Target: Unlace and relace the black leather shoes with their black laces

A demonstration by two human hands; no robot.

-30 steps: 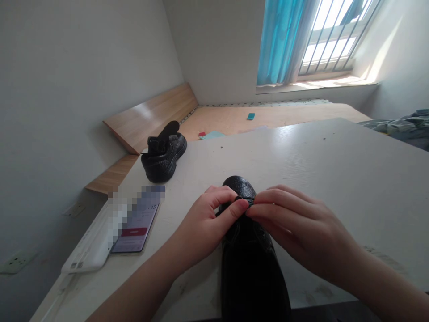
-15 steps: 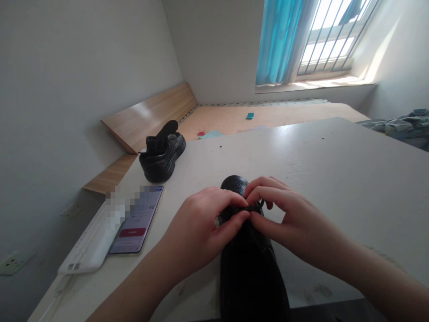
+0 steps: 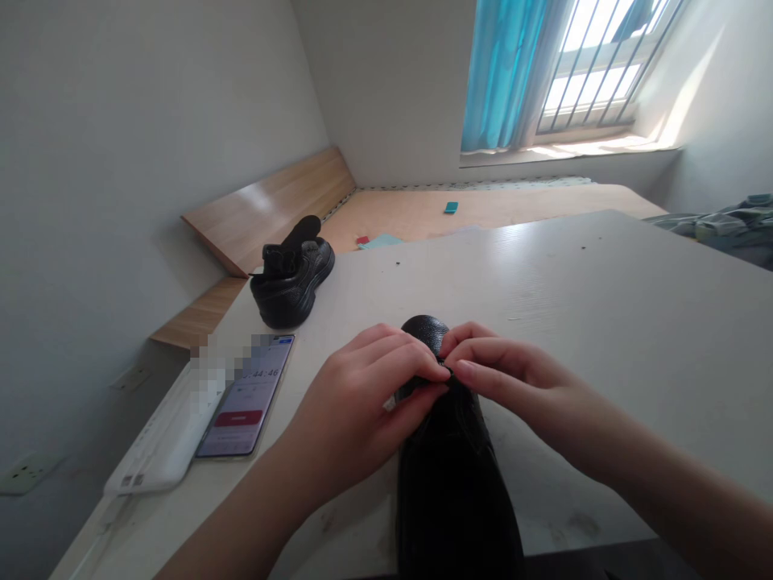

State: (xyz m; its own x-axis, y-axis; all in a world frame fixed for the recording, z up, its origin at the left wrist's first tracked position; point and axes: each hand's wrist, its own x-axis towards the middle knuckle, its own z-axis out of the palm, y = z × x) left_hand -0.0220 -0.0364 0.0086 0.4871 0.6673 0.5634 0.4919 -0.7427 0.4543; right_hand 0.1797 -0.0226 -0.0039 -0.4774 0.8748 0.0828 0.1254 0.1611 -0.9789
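Observation:
A black leather lace-up shoe sits on the white table, its rounded toe pointing away from me. My left hand and my right hand meet over its laced part. Their fingertips pinch a thin black shoelace, most of which my fingers hide. A second black shoe stands farther back on the table, to the left of both hands.
A phone with a timer-like screen lies left of my hands, beside a white power strip. Past the table's far edge are a wooden ledge and a wooden platform with small coloured cards. Crumpled bedding lies at right.
My hands have drawn closer together over the lace, and my right fingers now cover the spot where the lace showed. The view has tilted slightly.

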